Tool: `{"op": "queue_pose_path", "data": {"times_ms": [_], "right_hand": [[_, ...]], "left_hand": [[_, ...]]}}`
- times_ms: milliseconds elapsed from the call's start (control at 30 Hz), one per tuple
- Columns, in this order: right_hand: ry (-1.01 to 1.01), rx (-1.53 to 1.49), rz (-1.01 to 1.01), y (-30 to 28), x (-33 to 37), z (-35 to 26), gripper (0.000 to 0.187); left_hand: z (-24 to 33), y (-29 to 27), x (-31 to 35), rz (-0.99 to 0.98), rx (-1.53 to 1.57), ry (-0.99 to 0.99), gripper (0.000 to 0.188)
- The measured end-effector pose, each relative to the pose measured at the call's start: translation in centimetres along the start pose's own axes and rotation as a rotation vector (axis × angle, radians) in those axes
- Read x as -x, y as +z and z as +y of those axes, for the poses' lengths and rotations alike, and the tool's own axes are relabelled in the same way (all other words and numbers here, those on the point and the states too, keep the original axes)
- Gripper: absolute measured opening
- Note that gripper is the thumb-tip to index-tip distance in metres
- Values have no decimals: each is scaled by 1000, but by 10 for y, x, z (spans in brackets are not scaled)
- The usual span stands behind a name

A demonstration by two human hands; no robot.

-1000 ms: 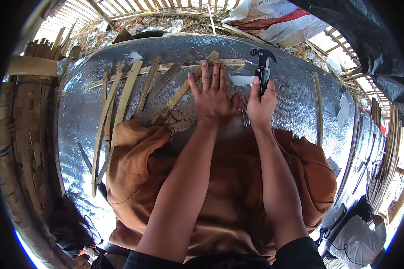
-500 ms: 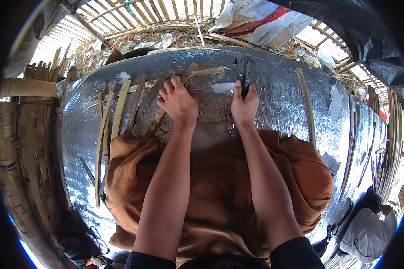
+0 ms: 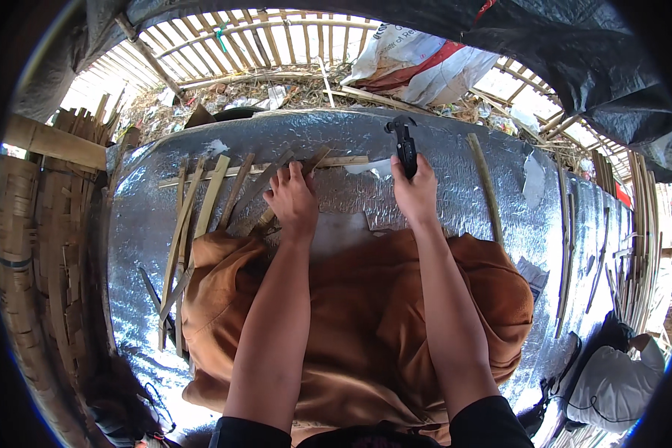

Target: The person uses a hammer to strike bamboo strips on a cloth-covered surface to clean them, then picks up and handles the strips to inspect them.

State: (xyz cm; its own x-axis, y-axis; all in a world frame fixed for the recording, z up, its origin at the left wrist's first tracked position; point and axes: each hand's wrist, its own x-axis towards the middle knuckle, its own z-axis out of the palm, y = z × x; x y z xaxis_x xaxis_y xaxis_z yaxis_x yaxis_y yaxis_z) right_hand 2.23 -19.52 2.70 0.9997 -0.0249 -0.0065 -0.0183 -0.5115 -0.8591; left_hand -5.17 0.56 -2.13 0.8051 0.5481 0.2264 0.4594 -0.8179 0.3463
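My right hand (image 3: pixel 416 190) grips a black hammer (image 3: pixel 405 143), its head raised over the silver sheet. My left hand (image 3: pixel 293 198) is closed over a slanting bamboo strip (image 3: pixel 318 158), where it crosses a long bamboo strip (image 3: pixel 343 160) lying crosswise. The fingertips press together at that crossing; anything small between them is hidden. Several more bamboo strips (image 3: pixel 213 187) lean across the long one, left of my left hand. Under my forearms, brown cloth (image 3: pixel 351 313) covers my legs.
The silver foil sheet (image 3: pixel 440 194) spreads under everything. A single bamboo strip (image 3: pixel 485 187) lies to the right. Stacked bamboo (image 3: pixel 60 246) stands at the left edge. Beyond the sheet are a white and red sack (image 3: pixel 418 63) and a slatted fence (image 3: pixel 261 37). A grey bag (image 3: pixel 612 388) sits at lower right.
The hammer is lifted and turned in my right hand, so its head shows more plainly. My left hand stays at the strips' crossing. The whole view has shifted slightly.
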Motion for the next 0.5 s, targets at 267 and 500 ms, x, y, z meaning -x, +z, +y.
{"op": "queue_pose_path", "data": {"times_ms": [267, 500], "right_hand": [[-347, 437, -109, -6, 22, 8, 30], [-519, 521, -193, -3, 17, 13, 44]], "left_hand": [[1, 4, -3, 39, -5, -17, 29], [9, 3, -5, 47, -14, -73, 34]]}}
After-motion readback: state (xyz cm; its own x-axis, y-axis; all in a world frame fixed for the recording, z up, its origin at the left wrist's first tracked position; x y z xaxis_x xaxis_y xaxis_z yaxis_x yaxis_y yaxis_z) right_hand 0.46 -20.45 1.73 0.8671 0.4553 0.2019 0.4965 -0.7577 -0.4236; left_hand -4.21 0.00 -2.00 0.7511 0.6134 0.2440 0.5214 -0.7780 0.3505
